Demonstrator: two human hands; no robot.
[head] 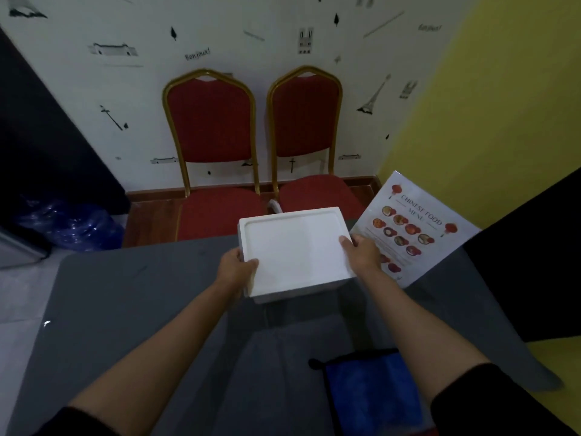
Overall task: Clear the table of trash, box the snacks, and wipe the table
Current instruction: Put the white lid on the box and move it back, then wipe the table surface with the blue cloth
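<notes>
Grey table (pixel 141 309), white foam box (pixel 292 247), menu sheet (pixel 412 228), blue cloth (pixel 371 394)

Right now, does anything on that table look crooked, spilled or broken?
Nothing spilled or broken. The menu lies askew, overhanging the grey table's far right edge. Both hands, left and right, hold the closed white box, which sits turned slightly off square.
</notes>
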